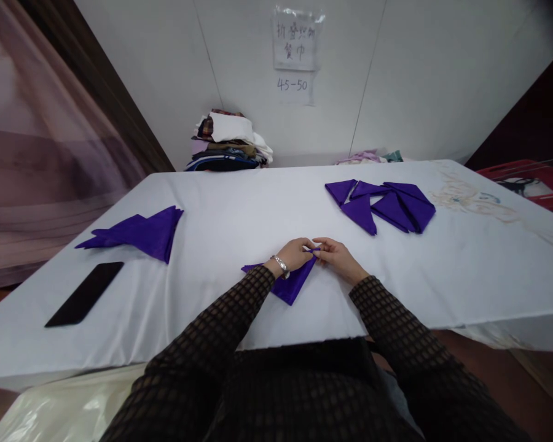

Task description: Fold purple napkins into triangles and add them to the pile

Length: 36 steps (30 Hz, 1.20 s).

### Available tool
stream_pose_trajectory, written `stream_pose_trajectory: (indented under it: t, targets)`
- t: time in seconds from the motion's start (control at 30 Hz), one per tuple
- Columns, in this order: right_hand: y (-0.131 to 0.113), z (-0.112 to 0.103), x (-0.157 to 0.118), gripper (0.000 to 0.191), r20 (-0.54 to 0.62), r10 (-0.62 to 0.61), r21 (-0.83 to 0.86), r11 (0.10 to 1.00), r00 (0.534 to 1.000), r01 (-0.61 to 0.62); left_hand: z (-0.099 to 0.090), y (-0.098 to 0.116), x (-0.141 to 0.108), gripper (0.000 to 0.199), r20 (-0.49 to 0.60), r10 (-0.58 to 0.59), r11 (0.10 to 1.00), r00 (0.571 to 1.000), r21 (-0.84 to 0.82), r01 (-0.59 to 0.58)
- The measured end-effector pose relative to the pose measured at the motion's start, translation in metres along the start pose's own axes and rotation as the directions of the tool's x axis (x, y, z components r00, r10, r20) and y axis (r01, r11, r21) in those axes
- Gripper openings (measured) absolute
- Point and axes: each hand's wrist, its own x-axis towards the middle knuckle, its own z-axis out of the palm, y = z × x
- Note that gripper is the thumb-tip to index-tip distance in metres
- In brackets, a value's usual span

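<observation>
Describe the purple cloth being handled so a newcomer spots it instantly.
On the white-covered table, find the near middle, where the left hand and right hand meet. The purple cloth lies there, one corner gripped by both. It alone is held, unlike the purple bundle at left and the purple pieces farther back at right.

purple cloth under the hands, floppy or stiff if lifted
The purple cloth likely droops, being soft-looking fabric. It's probably light, since its layers look thin. Its folds may open if the left hand and right hand release it: no fastening shows.
</observation>
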Motion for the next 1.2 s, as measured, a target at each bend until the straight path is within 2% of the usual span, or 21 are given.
stream_pose_trajectory:
  t: [0.2,0.43,0.53,0.67,0.8,0.93,1.07,1.2]
  targets:
    - [0.003,-0.002,0.001,0.04,0.01,0.003,-0.003,1.0,1.0,-0.003,-0.002,0.002,0.005,0.017,0.09,-0.082,0.997,0.993,0.019,0.081]
    - [0.01,-0.003,0.003,0.037,-0.017,-0.012,-0.056,0.998,1.0,0.011,-0.001,0.003,0.004,0.019,0.039,-0.016,0.978,0.999,0.208,0.008]
    - [0.013,-0.004,0.005,0.034,-0.068,-0.025,-0.126,0.992,0.997,0.016,0.001,-0.004,-0.002,0.02,-0.019,0.035,0.942,0.999,0.333,-0.027]
    - [0.02,-0.007,0.007,0.031,-0.136,-0.066,-0.266,0.964,0.989,0.027,-0.002,-0.019,-0.014,0.021,-0.074,0.069,0.916,0.995,0.4,-0.034]
    - [0.023,-0.008,0.006,0.031,-0.176,-0.135,-0.506,0.862,0.975,0.028,-0.014,-0.039,-0.03,0.021,-0.137,0.133,0.875,0.982,0.481,-0.051]
    - [0.021,-0.006,0.004,0.028,-0.191,-0.177,-0.652,0.758,0.966,0.009,-0.028,-0.061,-0.046,0.02,-0.241,0.196,0.837,0.95,0.546,-0.034]
    - [0.019,-0.004,0.003,0.029,-0.191,-0.215,-0.724,0.69,0.958,0.01,-0.043,-0.078,-0.059,0.019,-0.341,0.206,0.844,0.917,0.536,0.01]
    - [0.023,-0.006,0.003,0.029,-0.193,-0.218,-0.724,0.69,0.957,0.011,-0.065,-0.096,-0.074,0.02,-0.479,0.099,0.904,0.872,0.41,0.122]
